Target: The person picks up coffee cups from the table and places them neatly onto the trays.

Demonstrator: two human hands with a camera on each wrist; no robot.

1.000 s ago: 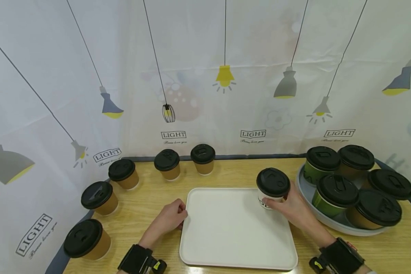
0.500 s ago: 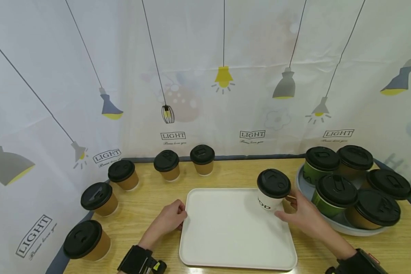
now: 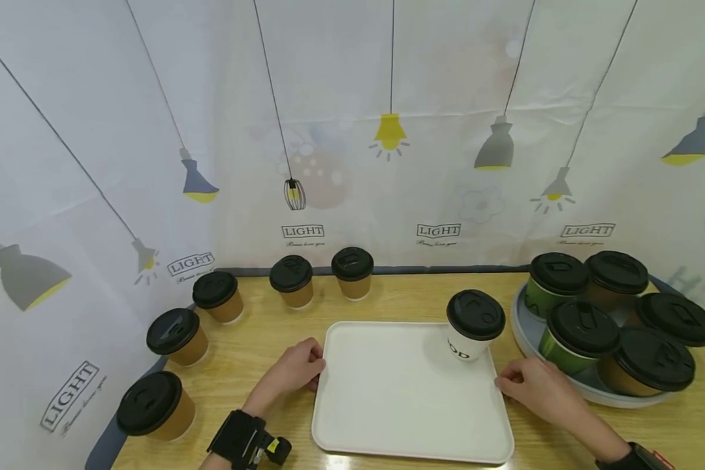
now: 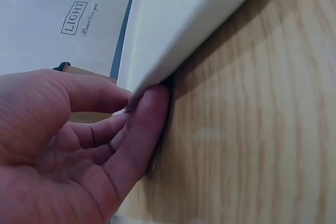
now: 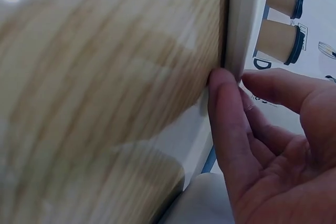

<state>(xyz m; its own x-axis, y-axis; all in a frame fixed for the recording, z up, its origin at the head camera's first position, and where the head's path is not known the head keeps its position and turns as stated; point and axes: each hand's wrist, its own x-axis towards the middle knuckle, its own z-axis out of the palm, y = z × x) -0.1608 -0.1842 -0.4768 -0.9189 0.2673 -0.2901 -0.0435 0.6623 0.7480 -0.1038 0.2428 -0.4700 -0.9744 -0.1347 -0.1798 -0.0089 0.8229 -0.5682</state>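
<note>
A white rectangular tray (image 3: 408, 405) lies on the wooden table in front of me. My left hand (image 3: 296, 367) pinches its left edge; in the left wrist view the thumb lies on the rim (image 4: 173, 30) and the fingertips are tucked beneath. At the right edge my right hand (image 3: 537, 388) does the same, thumb and fingers closing on the tray's rim (image 5: 245, 19) in the right wrist view. Upright at the tray's back right corner stands a white paper coffee cup (image 3: 465, 346) with a black lid, part of its dark lettering showing.
Several brown lidded cups (image 3: 176, 336) form a curve along the left and back of the table. To the right, a round grey tray (image 3: 523, 326) holds several green and brown lidded cups, close to my right hand. A cloth printed with lamps (image 3: 358, 163) hangs behind.
My right hand has let go of the white coffee cup and moved down to the tray's right edge. The cup stays on the tray, and my left hand keeps its place.
</note>
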